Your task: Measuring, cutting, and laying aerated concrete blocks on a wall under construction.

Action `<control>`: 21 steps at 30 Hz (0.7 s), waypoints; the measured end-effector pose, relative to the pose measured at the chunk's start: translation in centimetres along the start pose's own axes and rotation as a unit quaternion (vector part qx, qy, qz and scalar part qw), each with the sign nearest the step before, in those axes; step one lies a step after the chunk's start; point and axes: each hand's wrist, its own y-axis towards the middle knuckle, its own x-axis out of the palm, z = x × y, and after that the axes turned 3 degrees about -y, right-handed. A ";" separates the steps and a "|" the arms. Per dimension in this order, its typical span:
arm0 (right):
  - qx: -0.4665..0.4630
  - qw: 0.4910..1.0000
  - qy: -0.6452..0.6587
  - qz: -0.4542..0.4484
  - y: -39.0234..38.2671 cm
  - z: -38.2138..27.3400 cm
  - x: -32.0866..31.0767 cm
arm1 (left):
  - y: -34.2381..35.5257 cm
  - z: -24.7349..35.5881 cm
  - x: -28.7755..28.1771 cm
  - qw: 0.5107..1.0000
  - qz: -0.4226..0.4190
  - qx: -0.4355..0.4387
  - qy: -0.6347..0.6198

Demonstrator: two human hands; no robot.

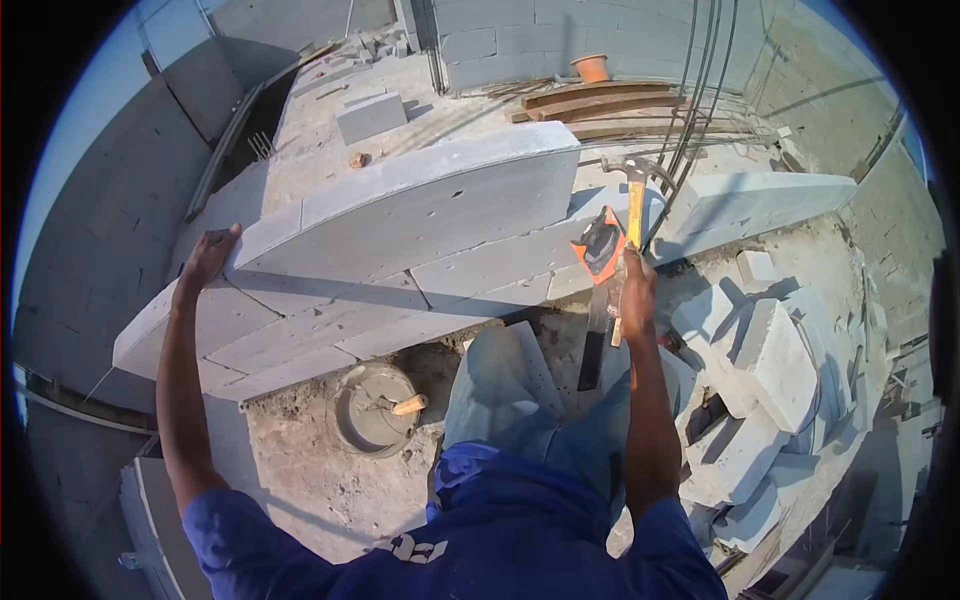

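On top of the half-built wall in front of me sits a long pale grey concrete block [420, 200], and its long axis runs from my left, low, up toward my right. My left hand [208, 258] lies spread flat against the block's left end, the fingers open and pressed on its corner, gripping nothing. My right hand [636, 288] is closed tight round the yellow wooden handle of a steel claw hammer [636, 195], which stands nearly upright with its head raised, just past the block's right end. So the block lies between my two hands: the left touches one end, the hammer head hangs above and a little to the right of the other. The hammer hand is the nearer one to that right end; as I judge it, a blow from here would come down on or beside that end, while the left palm steadies the far one.

An orange-handled hand saw [600, 270] leans just beside my right hand, its dark blade pointing down toward my knee. Below the wall, between my arms, a round grey bucket of mortar [372, 408] rests on the ground with a wooden trowel handle sticking out of it. Loose grey blocks [770, 370] are heaped to my right.
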 end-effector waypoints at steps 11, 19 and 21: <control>-0.418 0.850 -0.319 -0.018 -2.2 -15.4 2.2 | -3.4 5.9 -3.4 0.980 -0.040 -0.186 -0.059; -0.336 0.916 -0.217 0.018 -3.6 -9.5 -3.1 | -2.4 6.1 -3.0 0.979 -0.066 -0.183 -0.062; -0.246 0.947 -0.180 0.103 -4.7 -5.1 -6.2 | -2.5 6.1 -2.9 0.985 -0.038 -0.158 -0.053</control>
